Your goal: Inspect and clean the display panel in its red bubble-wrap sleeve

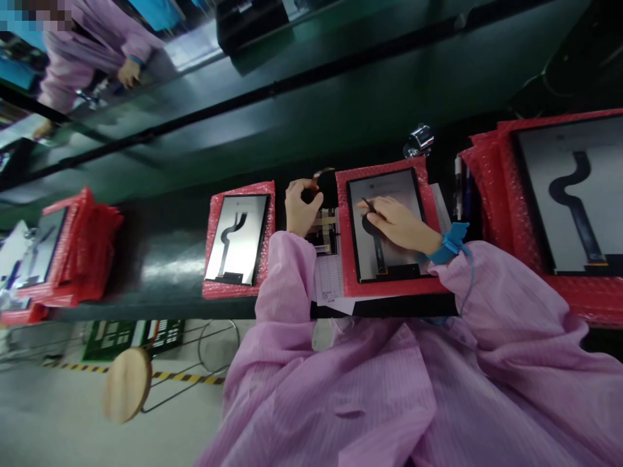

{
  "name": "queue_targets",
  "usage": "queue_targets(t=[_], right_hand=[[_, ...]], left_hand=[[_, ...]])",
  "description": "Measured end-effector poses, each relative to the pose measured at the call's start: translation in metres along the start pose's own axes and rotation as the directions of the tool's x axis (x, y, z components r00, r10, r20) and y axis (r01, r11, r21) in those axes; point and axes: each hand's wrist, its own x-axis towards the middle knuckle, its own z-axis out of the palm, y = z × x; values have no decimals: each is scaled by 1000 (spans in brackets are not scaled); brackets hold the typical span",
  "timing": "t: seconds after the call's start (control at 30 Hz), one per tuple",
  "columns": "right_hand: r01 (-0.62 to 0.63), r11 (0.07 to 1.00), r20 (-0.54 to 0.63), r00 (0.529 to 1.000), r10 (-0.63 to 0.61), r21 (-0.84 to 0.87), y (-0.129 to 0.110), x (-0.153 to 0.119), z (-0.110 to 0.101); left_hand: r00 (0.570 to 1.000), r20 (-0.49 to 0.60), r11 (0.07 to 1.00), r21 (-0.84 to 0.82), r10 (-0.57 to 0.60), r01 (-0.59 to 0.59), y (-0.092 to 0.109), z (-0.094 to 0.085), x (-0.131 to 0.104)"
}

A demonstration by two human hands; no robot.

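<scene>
Here, the person's left hand [300, 211] is raised just above the bench [156, 243], its grip pinching a small dark strip [322, 174] between thumb and fingertips. The right hand [402, 224] reaches over a screen [389, 181], and its grip is pressed together on the upper end of the black ribbon cable [376, 246] that lies across the panel. That screen rests on a sheet of red bubble wrap [342, 217] directly in front of the person, with the lower end of the cable meeting the dark strip along the panel's bottom edge. Between the two hands, a black part with tan tape [324, 232] sits on printed paper [329, 275], which runs partly under the wrap. Left of the left forearm, a second screen [253, 237], with a similar curved cable, lies on its own red wrap. To the right are two pens [458, 188] and a stack of red wrap [489, 194] with a larger-looking screen [535, 162] on top; a shiny metal object [420, 139] stands behind the middle wrap. Another red stack [85, 256] lies well apart at far left. A blue strap [450, 243] circles the right wrist. Across the bench, a co-worker's hand [130, 71] shows beneath a pink sleeve [139, 42], and a round wooden stool [127, 386] stands on the floor [63, 415] below.
</scene>
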Motion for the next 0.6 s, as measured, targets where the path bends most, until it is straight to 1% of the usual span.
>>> queue_targets(t=[0.07,0.13,0.2,0.23,0.3,0.37,0.43,0.53,0.6], right_hand=[[28,997,15,999,-29,71,-4,-2,0],[35,985,25,999,-39,170,-7,-4,1],[22,966,13,1000,-26,256,-9,-5,2],[21,961,8,1000,-24,277,-9,-4,2],[45,963,17,999,-51,265,-7,-3,3],[79,973,40,995,-89,215,-3,0,4],[88,981,47,994,-97,174,-1,2,5],[81,986,42,995,-88,147,0,3,4],[82,987,50,995,-90,141,-1,3,4]], left_hand=[[999,-19,986,-165,36,-39,2,-1,-1],[996,-61,959,-271,64,-79,6,-1,-2],[993,-76,950,-292,90,-109,11,-1,-4],[993,-61,953,-281,99,-113,14,-2,-5],[994,-9,957,-271,109,-107,17,-3,-6],[992,35,944,-314,121,-104,19,-6,-8],[989,50,926,-360,136,-109,21,-8,-10],[986,93,940,-325,139,-102,26,-12,-12],[978,145,948,-302,147,-98,28,-14,-14]])
